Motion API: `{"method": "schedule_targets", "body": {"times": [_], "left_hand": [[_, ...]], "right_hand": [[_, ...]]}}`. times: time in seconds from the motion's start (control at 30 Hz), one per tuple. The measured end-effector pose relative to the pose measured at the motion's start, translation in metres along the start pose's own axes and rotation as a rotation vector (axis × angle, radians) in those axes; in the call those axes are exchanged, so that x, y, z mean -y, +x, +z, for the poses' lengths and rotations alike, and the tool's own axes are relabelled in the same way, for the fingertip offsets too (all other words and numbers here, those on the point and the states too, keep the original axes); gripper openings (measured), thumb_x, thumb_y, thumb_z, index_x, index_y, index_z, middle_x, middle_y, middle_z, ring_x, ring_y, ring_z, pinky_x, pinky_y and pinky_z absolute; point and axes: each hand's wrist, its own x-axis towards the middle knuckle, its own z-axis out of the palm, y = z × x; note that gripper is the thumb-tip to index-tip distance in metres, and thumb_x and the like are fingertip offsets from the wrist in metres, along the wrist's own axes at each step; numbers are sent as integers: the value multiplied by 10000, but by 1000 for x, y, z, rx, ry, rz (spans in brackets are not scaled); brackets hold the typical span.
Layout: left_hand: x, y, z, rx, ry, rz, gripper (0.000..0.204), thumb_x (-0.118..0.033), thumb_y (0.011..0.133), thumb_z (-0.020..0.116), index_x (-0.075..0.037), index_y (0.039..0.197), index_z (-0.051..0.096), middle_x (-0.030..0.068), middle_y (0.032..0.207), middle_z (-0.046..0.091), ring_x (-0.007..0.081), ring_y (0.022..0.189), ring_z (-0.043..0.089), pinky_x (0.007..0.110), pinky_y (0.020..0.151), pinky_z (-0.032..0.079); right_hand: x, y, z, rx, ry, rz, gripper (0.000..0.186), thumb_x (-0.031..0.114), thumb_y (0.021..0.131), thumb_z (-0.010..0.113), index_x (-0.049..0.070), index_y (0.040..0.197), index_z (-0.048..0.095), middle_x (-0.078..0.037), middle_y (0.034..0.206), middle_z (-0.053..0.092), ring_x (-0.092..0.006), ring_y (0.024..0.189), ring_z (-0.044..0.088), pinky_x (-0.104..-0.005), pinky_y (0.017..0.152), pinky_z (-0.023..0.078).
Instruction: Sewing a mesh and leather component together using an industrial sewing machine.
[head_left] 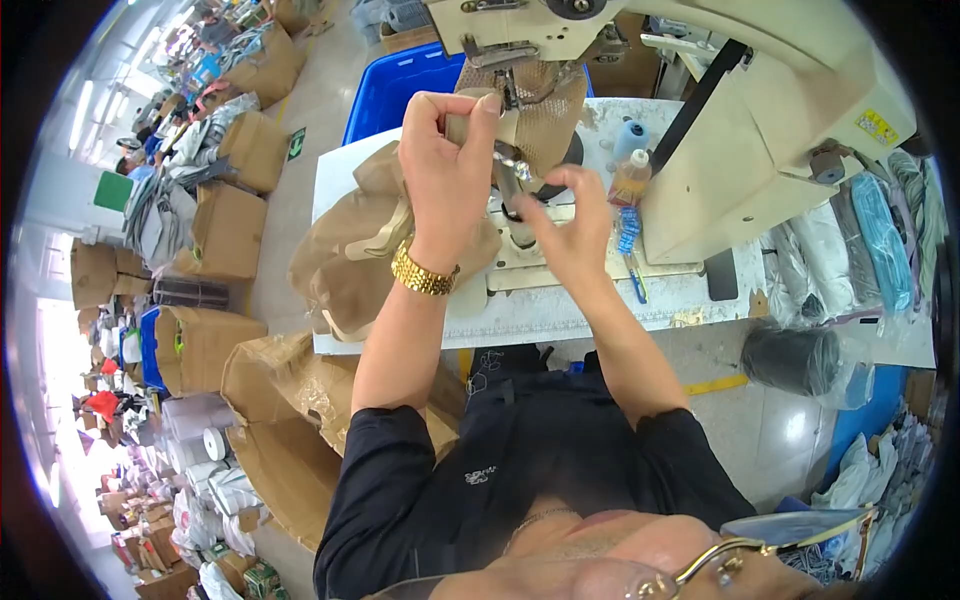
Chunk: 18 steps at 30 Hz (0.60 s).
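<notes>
My left hand [450,160], with a gold watch on its wrist, is closed on an edge of tan fabric [350,245] just left of the sewing machine's needle area. The fabric hangs loosely over the table on that side, and a perforated tan piece [550,115] lies behind the needle. My right hand [578,222] is just right of the machine's upright post [512,190]. Its thumb and forefinger are apart near a shiny metal part on the post, and I see nothing held between them. The sewing machine [545,35] has a cream head above both hands.
Right of the post are a blue thread cone [632,138], an oil bottle [630,178] and a blue-handled tool [637,280]. A blue crate [395,85] stands behind the white table [470,330]. An open cardboard box [285,440] is at my left, wrapped rolls [825,262] at the right.
</notes>
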Motion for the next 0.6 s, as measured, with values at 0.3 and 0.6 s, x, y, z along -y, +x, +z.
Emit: {"method": "schedule_targets", "body": {"times": [0.3, 0.6], "left_hand": [[25, -69, -19, -180, 80, 382, 151, -71, 858, 685, -11, 981, 620, 93, 1042, 643, 178, 926, 610, 311, 832, 478], [24, -95, 10, 152, -367, -178, 378, -86, 909, 641, 17, 1258, 539, 121, 1097, 647, 146, 982, 615, 292, 837, 501]], "right_hand": [[-16, 4, 5, 82, 79, 60, 156, 37, 809, 736, 14, 895, 608, -60, 809, 643, -142, 757, 609, -271, 721, 495], [-23, -38, 15, 356, 1060, 1030, 192, 188, 942, 645, 14, 1023, 633, 36, 765, 609, -83, 624, 534, -247, 570, 454]]}}
